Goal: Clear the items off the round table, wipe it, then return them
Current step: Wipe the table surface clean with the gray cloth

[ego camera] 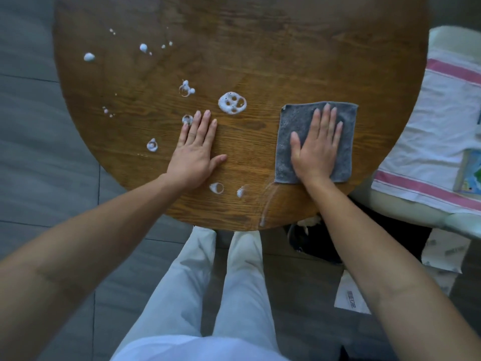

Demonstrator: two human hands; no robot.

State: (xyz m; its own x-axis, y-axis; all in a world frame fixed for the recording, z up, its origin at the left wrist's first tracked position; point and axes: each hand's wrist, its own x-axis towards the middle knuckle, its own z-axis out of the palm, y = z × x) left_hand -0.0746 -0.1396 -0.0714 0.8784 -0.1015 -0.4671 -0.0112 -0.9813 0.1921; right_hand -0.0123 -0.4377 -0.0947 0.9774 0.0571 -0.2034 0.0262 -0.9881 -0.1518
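Note:
The round wooden table (260, 61) fills the upper view, bare except for foam and a cloth. White foam blobs (232, 102) dot its left and middle parts. My right hand (316, 148) lies flat, fingers spread, pressing on a grey square cloth (294, 121) near the table's right front edge. A wet streak (268, 201) runs from the cloth's lower left corner to the rim. My left hand (197, 149) rests palm down on the bare wood, fingers apart, holding nothing, with foam rings close around it.
A chair or seat with a white and pink striped towel (437, 121) stands right of the table, with a colourful book (471, 173) on it. Bags and a dark shoe (309, 243) lie on the grey tile floor below. My legs in light trousers stand at the table's front edge.

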